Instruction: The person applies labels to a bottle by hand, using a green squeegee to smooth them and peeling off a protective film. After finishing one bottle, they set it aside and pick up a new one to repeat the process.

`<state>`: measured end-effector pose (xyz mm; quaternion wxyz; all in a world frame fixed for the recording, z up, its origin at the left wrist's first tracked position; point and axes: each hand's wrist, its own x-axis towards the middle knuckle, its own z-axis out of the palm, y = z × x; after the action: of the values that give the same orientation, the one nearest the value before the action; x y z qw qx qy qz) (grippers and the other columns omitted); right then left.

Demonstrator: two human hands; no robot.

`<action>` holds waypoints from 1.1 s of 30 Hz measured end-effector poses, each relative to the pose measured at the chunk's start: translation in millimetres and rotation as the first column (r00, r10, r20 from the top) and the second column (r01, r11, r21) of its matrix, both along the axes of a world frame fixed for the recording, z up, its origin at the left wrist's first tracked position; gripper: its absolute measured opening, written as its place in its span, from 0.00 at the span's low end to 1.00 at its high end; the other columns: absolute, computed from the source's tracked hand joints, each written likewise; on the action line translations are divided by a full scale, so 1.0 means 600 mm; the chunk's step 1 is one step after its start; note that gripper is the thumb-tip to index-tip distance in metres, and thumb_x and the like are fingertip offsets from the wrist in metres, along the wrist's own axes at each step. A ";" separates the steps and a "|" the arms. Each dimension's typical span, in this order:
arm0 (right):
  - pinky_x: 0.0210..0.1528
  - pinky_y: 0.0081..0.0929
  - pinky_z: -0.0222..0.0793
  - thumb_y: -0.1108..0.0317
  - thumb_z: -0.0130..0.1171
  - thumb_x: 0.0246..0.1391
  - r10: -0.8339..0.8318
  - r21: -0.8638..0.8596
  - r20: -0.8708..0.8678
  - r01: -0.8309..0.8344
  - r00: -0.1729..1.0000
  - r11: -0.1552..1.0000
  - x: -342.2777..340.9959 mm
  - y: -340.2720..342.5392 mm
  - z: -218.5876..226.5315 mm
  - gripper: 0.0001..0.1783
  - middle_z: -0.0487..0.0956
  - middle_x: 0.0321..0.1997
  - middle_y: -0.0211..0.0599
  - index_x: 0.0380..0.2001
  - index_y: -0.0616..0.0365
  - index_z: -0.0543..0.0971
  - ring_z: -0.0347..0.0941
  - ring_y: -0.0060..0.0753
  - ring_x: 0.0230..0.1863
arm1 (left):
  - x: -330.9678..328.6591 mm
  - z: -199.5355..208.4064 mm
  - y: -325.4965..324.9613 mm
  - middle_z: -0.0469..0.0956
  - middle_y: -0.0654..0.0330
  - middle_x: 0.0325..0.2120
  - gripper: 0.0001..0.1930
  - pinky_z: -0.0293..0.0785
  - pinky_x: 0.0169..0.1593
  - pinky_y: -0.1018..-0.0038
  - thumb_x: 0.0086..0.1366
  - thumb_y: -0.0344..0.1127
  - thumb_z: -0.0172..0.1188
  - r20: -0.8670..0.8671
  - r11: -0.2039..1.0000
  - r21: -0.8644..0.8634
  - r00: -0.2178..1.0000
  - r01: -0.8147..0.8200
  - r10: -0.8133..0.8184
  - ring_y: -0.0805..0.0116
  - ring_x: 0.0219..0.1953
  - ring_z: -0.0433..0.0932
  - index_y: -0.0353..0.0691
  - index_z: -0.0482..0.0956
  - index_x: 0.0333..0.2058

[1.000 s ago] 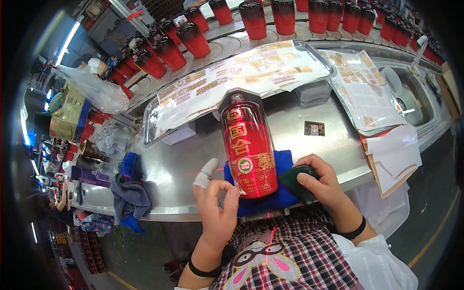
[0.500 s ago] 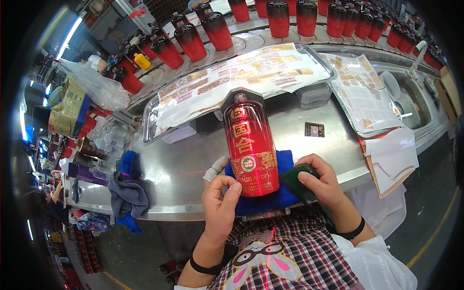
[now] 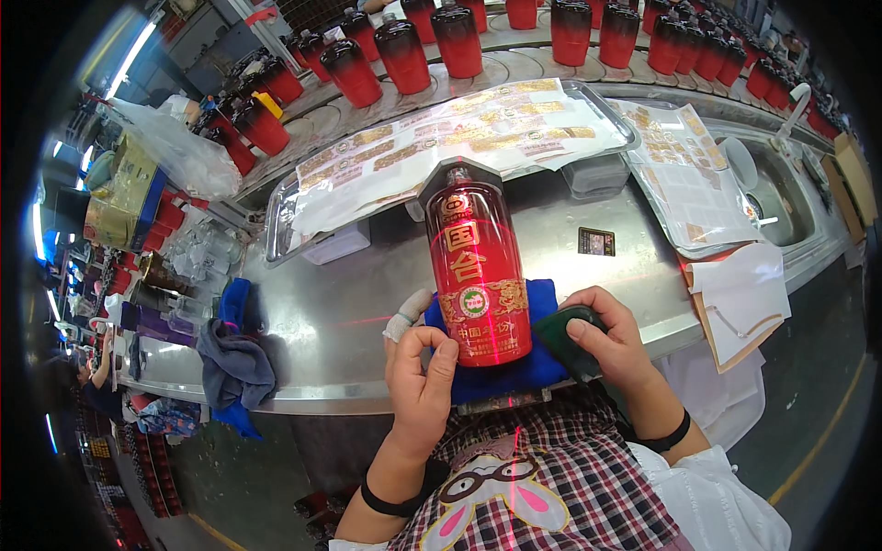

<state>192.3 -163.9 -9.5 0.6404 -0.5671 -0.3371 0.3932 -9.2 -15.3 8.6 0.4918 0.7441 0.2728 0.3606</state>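
Observation:
A red bottle (image 3: 478, 275) with gold print and a gold band round its lower part lies tilted, neck away from me, against a dark angular rest (image 3: 501, 184). Its base is over a blue cloth (image 3: 542, 363). My left hand (image 3: 418, 367) is beside the base's left edge, thumb and index finger pinched together; anything between them is too small to make out. A white wrap (image 3: 404, 317) covers another finger of that hand. In my right hand (image 3: 616, 340), a dark green flat scraper (image 3: 568, 338) is gripped just right of the bottle, over the cloth.
Beyond the bottle, a metal tray (image 3: 276, 225) bears gold decal sheets (image 3: 441, 138). Black-and-red bottles (image 3: 459, 46) line a conveyor behind it. A small dark card (image 3: 596, 241) lies on the steel table, a sink (image 3: 795, 197) is far right, a grey towel (image 3: 239, 363) left.
The bottles on the conveyor have shifted to the right. My right hand has turned the scraper slightly, showing more of its face. My left hand has hardly moved.

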 end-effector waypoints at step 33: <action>0.41 0.17 0.68 0.70 0.57 0.58 -0.061 -0.036 -0.062 0.059 0.996 0.998 -0.007 0.004 -0.003 0.11 0.76 0.37 0.28 0.43 0.61 0.74 0.70 0.15 0.37 | -0.046 -0.049 -0.035 0.78 0.52 0.46 0.14 0.54 0.60 0.49 0.64 0.37 0.56 -0.109 0.697 0.716 0.978 -0.049 0.180 0.51 0.55 0.66 0.41 0.78 0.47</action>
<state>188.0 -161.5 -11.2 0.6523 -0.5752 -0.2929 0.3973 -36.7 -36.1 -20.9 0.1191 0.8853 0.1999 0.4027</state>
